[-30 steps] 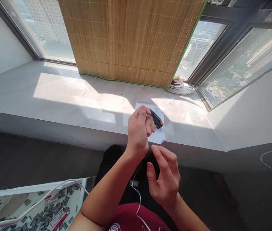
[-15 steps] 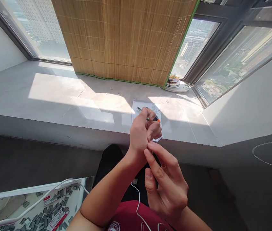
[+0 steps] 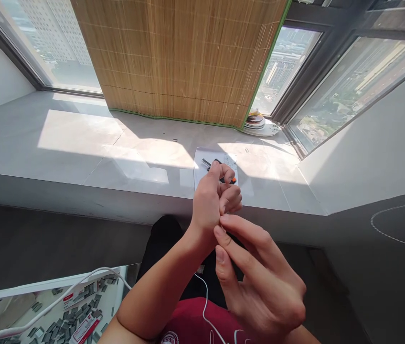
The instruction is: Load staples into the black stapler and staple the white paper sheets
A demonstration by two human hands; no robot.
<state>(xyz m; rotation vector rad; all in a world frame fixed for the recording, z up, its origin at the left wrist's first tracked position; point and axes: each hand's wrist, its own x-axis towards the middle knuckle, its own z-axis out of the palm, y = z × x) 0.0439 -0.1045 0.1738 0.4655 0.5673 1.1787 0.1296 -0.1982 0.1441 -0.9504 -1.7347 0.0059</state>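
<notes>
My left hand is raised over the near edge of the window ledge, its fingers curled in and its thumb pointing away from me. Nothing shows in its grip. At the little-finger side of that wrist are the fingertips of my right hand, with the fingers bent and the thumb a little apart below them; I see no object in it. Beyond my left hand, a white sheet of paper lies on the ledge. A dark tool with a metal end and an orange tip rests on the paper, partly hidden by my left hand.
The pale window ledge runs across, under a bamboo blind. Stacked plates stand in its right corner. At lower left is a white container of small grey pieces, crossed by a white cable. A bead chain hangs right.
My right hand has shifted slightly right and turned, its thumb closer to the other fingertips. My left hand keeps its curled shape. The whole view has moved slightly.
</notes>
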